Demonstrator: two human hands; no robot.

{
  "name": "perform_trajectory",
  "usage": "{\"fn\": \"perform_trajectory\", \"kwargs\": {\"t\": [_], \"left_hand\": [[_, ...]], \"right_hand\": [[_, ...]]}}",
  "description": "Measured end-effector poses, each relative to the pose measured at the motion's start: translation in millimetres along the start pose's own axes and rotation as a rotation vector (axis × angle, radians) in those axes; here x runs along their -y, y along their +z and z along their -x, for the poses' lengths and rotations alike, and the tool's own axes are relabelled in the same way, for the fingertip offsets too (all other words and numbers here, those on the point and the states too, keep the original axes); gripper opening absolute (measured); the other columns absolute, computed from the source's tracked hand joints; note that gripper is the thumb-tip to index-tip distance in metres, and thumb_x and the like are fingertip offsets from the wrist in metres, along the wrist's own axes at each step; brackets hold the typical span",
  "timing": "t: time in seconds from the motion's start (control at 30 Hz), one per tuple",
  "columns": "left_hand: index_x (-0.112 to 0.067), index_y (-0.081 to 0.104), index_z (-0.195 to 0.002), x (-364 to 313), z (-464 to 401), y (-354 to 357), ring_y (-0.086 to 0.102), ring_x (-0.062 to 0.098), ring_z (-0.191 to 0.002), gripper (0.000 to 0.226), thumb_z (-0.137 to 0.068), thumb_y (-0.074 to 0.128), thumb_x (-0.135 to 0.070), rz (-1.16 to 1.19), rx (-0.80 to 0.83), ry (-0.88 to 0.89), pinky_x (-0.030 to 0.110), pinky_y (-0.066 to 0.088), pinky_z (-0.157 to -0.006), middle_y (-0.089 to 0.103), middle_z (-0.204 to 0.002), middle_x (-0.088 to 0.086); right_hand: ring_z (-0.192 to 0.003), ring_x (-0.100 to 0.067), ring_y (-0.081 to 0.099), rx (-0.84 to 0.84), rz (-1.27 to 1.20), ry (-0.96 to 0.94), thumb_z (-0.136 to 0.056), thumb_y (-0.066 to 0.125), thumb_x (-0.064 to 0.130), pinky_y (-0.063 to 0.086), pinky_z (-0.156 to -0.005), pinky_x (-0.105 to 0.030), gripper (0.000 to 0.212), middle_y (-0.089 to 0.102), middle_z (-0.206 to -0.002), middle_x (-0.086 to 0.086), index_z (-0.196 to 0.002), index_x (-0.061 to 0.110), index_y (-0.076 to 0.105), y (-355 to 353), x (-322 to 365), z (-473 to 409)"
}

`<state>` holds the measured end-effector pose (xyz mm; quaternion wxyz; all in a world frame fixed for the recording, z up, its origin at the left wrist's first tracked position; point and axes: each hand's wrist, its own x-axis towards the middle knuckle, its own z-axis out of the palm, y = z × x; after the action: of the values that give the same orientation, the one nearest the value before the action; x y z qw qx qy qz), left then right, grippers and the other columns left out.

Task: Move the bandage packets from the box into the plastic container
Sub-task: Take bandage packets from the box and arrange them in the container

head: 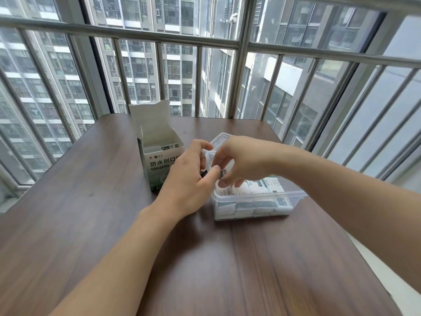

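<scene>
An open white and green bandage box [157, 153] stands upright on the brown table, with a few packets showing inside [169, 147]. To its right sits a clear plastic container [257, 208] filled with several white and dark green bandage packets [262, 188]. My left hand [189, 179] rests against the container's left rim, thumb and fingers pinching at it. My right hand [239, 163] reaches over the container's left part, fingertips pinched on a packet [224, 174] at the packed row. The container's far end is hidden behind both hands.
The container's clear lid [219, 139] lies behind it near the table's far edge. A metal railing [241, 44] and windows rise just beyond the table [91, 213]. The table's right edge runs close to the container.
</scene>
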<state>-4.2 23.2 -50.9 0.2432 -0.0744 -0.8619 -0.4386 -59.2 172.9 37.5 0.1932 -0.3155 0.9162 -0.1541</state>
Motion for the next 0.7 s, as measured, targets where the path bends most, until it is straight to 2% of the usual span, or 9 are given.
{"fn": "perform_trajectory", "kwargs": {"t": [0.1,0.13,0.2,0.27,0.47,0.6,0.7], "left_hand": [[-0.030,0.050,-0.117,0.5,0.0,0.6,0.049,0.012,-0.067,0.031,-0.087,0.060,-0.033,0.000,-0.002,0.007,0.034,0.045,-0.066,0.047,-0.074,-0.009],[-0.030,0.050,-0.117,0.4,-0.4,0.8,0.049,0.012,-0.067,0.032,-0.086,0.059,-0.034,0.000,-0.004,0.006,0.032,0.044,-0.066,0.047,-0.074,-0.009],[-0.029,0.050,-0.117,0.7,-0.3,1.0,0.049,0.012,-0.068,0.032,-0.086,0.058,-0.035,0.000,-0.005,0.006,0.031,0.042,-0.066,0.047,-0.074,-0.009],[-0.029,0.050,-0.118,1.4,0.0,0.9,0.049,0.012,-0.068,0.030,-0.090,0.062,-0.030,-0.001,-0.002,0.008,0.031,0.042,-0.065,0.047,-0.075,-0.009],[-0.030,0.050,-0.118,1.6,-0.3,0.9,0.049,0.013,-0.068,0.028,-0.093,0.063,-0.029,-0.003,-0.005,0.011,0.031,0.043,-0.065,0.049,-0.076,-0.007],[-0.029,0.050,-0.119,1.1,0.2,0.5,0.050,0.012,-0.070,0.029,-0.093,0.063,-0.027,-0.007,-0.004,0.002,0.030,0.043,-0.066,0.050,-0.078,-0.007],[-0.030,0.051,-0.118,0.1,-0.1,0.6,0.050,0.011,-0.069,0.029,-0.092,0.062,-0.030,-0.009,-0.008,0.005,0.030,0.042,-0.066,0.049,-0.077,-0.008]], "right_hand": [[-0.070,-0.008,0.076,-0.029,0.026,0.000,-0.086,0.080,0.018,0.057,-0.055,-0.019,0.022,0.077,-0.105,-0.001,-0.105,0.011,0.074,-3.2,0.7,3.5],[-0.070,-0.009,0.076,-0.035,0.011,0.003,-0.085,0.080,0.016,0.058,-0.055,-0.018,0.023,0.076,-0.106,-0.001,-0.107,0.011,0.074,-2.9,0.0,3.5],[-0.072,-0.016,0.078,-0.051,-0.036,0.005,-0.084,0.081,0.011,0.064,-0.069,-0.030,0.028,0.075,-0.109,-0.002,-0.111,0.010,0.073,-0.6,-2.1,2.7],[-0.073,-0.021,0.078,-0.075,-0.082,0.012,-0.082,0.082,0.006,0.065,-0.073,-0.038,0.034,0.072,-0.109,-0.003,-0.115,0.010,0.072,0.6,-2.8,2.6],[-0.077,-0.020,0.075,-0.164,-0.265,0.023,-0.079,0.081,-0.003,0.065,-0.076,-0.033,0.038,0.070,-0.098,-0.006,-0.113,0.012,0.073,0.1,-6.4,2.5],[-0.077,-0.020,0.072,-0.085,-0.477,0.075,-0.080,0.079,-0.006,0.063,-0.075,-0.030,0.039,0.067,-0.098,-0.009,-0.115,0.009,0.072,-1.2,-12.4,2.6],[-0.077,-0.023,0.072,0.001,-0.535,0.092,-0.081,0.078,-0.007,0.060,-0.071,-0.029,0.042,0.069,-0.086,-0.011,-0.119,0.008,0.068,-0.7,-16.5,1.7]]}}
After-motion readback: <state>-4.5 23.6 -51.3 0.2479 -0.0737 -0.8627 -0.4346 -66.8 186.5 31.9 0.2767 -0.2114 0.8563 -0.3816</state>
